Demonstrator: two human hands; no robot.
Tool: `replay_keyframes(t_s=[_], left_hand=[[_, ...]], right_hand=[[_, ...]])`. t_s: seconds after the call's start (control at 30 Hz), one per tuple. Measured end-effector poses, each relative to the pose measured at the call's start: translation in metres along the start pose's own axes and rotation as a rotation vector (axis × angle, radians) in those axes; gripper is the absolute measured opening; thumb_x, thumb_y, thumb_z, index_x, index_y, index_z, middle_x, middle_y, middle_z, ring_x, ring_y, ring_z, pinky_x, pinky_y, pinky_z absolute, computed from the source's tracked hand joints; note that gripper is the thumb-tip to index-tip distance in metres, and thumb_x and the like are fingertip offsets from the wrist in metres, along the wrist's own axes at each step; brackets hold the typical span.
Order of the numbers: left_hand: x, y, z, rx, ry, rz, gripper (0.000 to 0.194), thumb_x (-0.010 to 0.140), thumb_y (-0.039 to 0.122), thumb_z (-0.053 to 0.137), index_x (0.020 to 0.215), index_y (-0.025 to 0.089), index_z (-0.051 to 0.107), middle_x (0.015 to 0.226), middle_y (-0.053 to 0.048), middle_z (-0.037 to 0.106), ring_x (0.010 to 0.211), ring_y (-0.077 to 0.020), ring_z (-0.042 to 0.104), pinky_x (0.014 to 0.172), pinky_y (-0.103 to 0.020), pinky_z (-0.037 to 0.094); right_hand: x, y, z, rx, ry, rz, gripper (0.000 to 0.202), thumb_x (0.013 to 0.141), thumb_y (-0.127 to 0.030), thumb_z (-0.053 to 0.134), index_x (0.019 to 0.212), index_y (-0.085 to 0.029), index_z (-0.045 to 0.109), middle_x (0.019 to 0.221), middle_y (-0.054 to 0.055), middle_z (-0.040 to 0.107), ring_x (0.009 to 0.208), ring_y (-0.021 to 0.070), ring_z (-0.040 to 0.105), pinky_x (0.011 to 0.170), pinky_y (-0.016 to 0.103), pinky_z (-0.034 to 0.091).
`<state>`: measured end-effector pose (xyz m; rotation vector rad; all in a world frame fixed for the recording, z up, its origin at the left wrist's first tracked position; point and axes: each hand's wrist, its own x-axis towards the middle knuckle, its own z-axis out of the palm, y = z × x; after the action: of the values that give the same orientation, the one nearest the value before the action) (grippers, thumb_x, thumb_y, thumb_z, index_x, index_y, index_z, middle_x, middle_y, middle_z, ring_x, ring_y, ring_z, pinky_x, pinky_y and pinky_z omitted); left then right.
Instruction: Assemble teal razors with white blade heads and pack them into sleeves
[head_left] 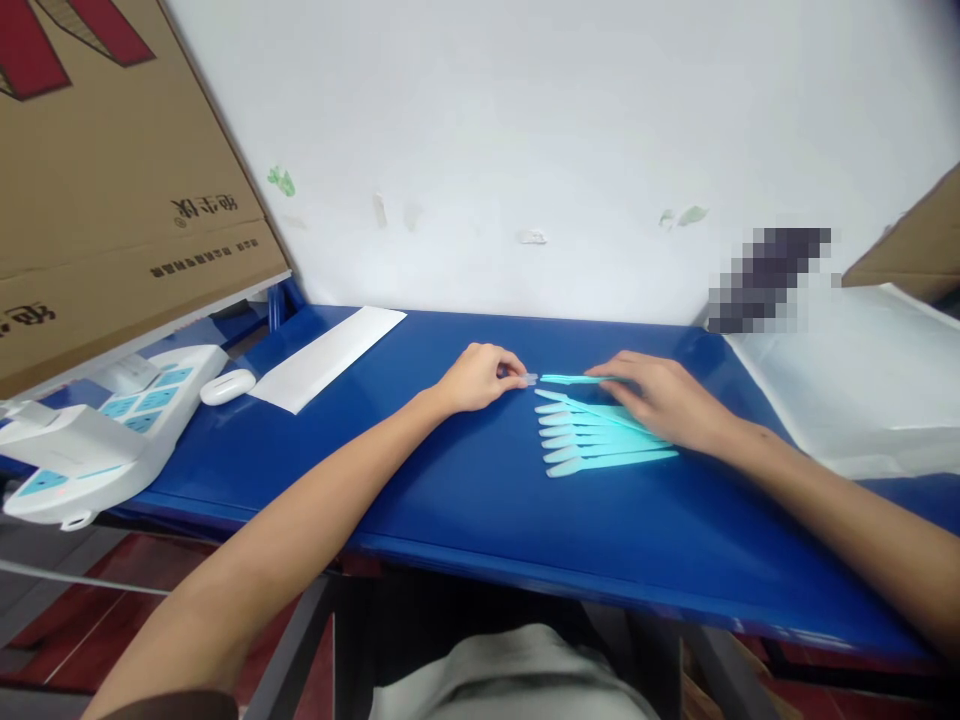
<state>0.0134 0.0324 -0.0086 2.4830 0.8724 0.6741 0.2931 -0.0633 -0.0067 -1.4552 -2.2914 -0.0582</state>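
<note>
My left hand [484,377] is closed, its thumb and fingers pinching a small clear plastic cap [532,380]. Facing it, the head of a turquoise eyebrow razor [566,379] points left, a small gap away from the cap. My right hand [660,392] grips that razor by its handle, fingers closed. Just below lie several more turquoise eyebrow razors [592,440], fanned side by side with their pale heads to the left. One lies slantwise across the others, and my right hand partly covers the upper handles.
On the left are a white power strip [161,430] with plugs, a white earbud case [227,387] and a white paper strip [330,358]. A cardboard box [112,160] rises behind them. Translucent plastic sheeting [862,370] covers the right of the blue table [450,490]. Behind stands a white wall [480,140].
</note>
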Motion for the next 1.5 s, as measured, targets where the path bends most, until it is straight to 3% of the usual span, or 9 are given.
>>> replay_keyframes(t_s=[1.2,1.5], left_hand=[[0.006,-0.003,0.006,0.011,0.004,0.061,0.013,0.089,0.027,0.074,0.095,0.02,0.084,0.091,-0.004,0.078,0.076,-0.0163,0.064,0.078,-0.029,0.049],[0.007,-0.003,0.008,-0.022,0.012,0.024,0.011,0.087,0.024,0.077,0.092,0.018,0.085,0.089,-0.005,0.079,0.076,-0.0169,0.068,0.075,-0.029,0.05]], right_hand=[[0.007,0.004,0.005,-0.151,-0.002,-0.13,0.044,0.102,-0.024,0.042,0.127,-0.021,0.078,0.107,0.014,0.075,0.094,0.0276,0.068,0.08,0.043,0.057],[0.023,-0.013,0.008,-0.144,-0.043,-0.185,0.045,0.101,-0.02,0.04,0.127,-0.021,0.078,0.108,0.015,0.074,0.095,0.029,0.068,0.08,0.043,0.056]])
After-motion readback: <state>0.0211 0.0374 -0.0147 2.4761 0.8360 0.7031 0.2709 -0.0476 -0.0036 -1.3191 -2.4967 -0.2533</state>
